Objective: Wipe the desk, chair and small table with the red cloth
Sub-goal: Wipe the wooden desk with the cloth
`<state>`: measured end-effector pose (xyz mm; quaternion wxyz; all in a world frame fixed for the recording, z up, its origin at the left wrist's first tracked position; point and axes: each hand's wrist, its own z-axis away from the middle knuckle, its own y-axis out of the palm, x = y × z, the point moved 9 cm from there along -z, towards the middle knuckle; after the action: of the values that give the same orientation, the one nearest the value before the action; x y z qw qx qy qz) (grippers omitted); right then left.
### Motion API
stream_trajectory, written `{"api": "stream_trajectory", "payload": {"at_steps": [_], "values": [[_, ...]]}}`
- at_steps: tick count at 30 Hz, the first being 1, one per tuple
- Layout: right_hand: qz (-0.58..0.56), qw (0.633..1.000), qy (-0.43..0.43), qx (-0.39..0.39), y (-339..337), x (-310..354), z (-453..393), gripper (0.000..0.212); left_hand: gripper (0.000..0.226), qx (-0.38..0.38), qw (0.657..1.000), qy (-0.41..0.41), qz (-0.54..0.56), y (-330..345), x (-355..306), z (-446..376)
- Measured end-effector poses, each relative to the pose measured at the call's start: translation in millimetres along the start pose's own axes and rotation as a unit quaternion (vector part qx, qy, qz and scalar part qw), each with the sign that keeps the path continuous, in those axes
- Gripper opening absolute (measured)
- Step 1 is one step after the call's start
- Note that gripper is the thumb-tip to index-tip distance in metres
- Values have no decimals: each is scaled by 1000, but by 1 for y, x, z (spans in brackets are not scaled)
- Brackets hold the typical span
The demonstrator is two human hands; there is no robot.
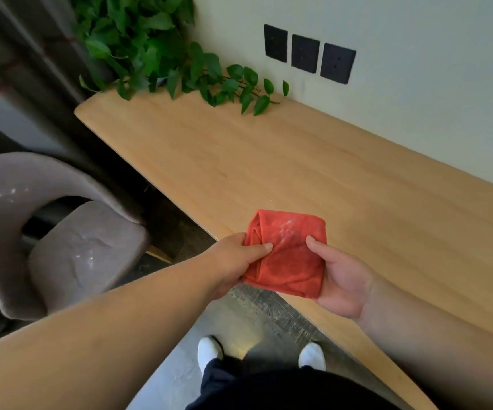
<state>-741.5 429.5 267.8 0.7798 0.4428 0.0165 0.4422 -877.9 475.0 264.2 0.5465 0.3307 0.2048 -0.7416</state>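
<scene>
The person holds the folded red microfibre cloth (286, 255) just above the front edge of the long pale wooden desk (298, 161), left hand (239, 258) and right hand (340, 279) both pinching it, and should, I think, turn the white-dusted face inward before wiping.

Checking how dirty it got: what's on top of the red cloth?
White dusty smears sit on the red cloth's upper face, with the left hand's thumb and right hand's thumb pinching it. Its underside is hidden.
</scene>
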Motion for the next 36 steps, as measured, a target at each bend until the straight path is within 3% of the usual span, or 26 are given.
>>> {"api": "stream_trajectory", "payload": {"at_steps": [5,7,11,15,16,21,24,27,30,31,34,36], "values": [[-60,996,-43,-54,-4,-3,-27,47,84,40,994,24,-101,-33,-17,-42],[-94,989,-80,-86,-7,-1,-38,48,91,36,977,56,-202,-54,-28,-62],[-160,959,-165,-162,-25,-12,-43,48,73,-22,895,138,-424,-101,-37,-109],[-220,928,-232,-192,-46,-32,-40,51,80,-4,729,188,-659,-110,-26,-151],[-230,919,-245,-204,-52,-37,-38,51,82,0,701,195,-686,-110,-23,-160],[-216,879,-328,-270,-72,-34,-19,43,88,-4,648,180,-740,-108,3,-185],[-119,824,-409,-375,-84,-17,10,33,87,-26,632,191,-751,-108,6,-188],[125,714,-411,-553,-80,-7,50,32,88,-27,631,192,-751,-109,5,-187],[378,635,-396,-545,-67,2,44,54,89,-21,631,189,-752,-107,4,-185],[435,625,-355,-543,-74,0,32,58,89,-22,631,189,-752,-107,4,-185],[575,596,-123,-546,-105,-24,-13,66,90,-26,633,193,-749,-107,6,-187],[614,558,-78,-552,-110,-33,-24,72,90,-31,634,203,-745,-108,7,-189]]}}
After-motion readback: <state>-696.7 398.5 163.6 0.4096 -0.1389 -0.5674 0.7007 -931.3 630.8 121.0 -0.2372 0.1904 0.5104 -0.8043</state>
